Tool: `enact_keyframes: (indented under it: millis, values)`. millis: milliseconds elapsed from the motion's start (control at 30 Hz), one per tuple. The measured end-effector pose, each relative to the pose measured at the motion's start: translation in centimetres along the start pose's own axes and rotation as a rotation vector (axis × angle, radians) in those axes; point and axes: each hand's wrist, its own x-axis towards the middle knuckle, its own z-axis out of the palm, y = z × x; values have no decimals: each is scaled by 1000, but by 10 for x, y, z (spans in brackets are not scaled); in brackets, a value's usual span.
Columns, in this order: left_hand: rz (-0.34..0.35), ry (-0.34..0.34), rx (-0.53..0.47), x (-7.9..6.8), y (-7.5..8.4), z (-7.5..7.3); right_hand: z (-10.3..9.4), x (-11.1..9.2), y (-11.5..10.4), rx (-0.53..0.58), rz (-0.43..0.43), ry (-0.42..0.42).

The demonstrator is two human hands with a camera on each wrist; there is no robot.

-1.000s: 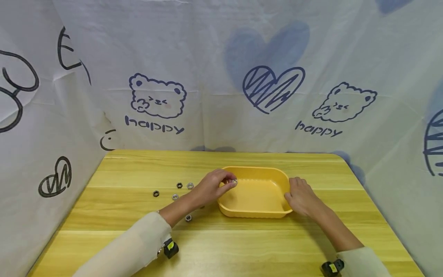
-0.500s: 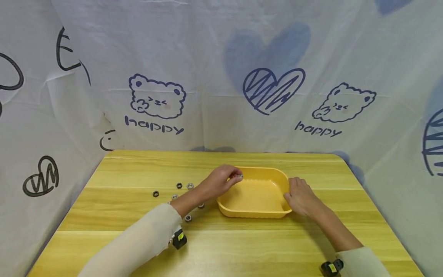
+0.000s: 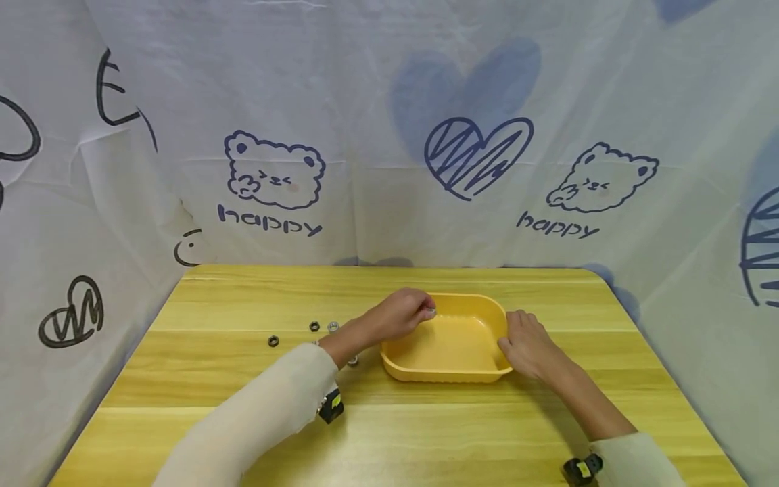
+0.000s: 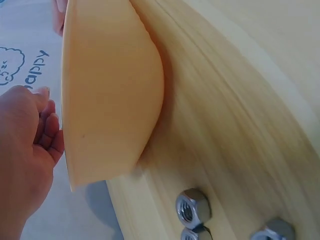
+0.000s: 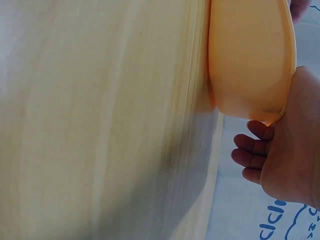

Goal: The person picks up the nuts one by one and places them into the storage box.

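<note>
Two hands at work: your left hand (image 3: 402,316) hangs over the back left part of the yellow tray (image 3: 447,376), thumb and fingers pinched together on a small nut (image 3: 431,311), just a pale sliver showing at the fingertips. Whether it brushes the tray, you can't tell. At the tray's right end, your right hand (image 3: 531,343) grips the rim, thumb inside, fingers bent along the outside. The tray sits upright on the wooden surface (image 3: 450,439). Out to its left, you've got a dark nut (image 3: 273,341) lying farthest off, then a second dark nut (image 3: 314,326) with a silver nut (image 3: 333,327) near it, and another silver nut (image 3: 353,361) close by your left forearm. Your cream sleeve (image 3: 249,419) partly covers that patch. Behind everything, a printed cloth (image 3: 377,203) hangs.
</note>
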Motion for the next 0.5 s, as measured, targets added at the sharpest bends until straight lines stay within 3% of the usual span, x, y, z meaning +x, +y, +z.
enact_keyframes:
  millis: [133,367,500]
  values:
    - [-10,-47,28,7,-1,5,0,-1,-1,10,6,-7]
    - [-54,-120,185,12,-3,15,1,-3,0,16,8,-15]
    - [-66,-163,219,16,-3,19,2,-4,0,15,3,-6]
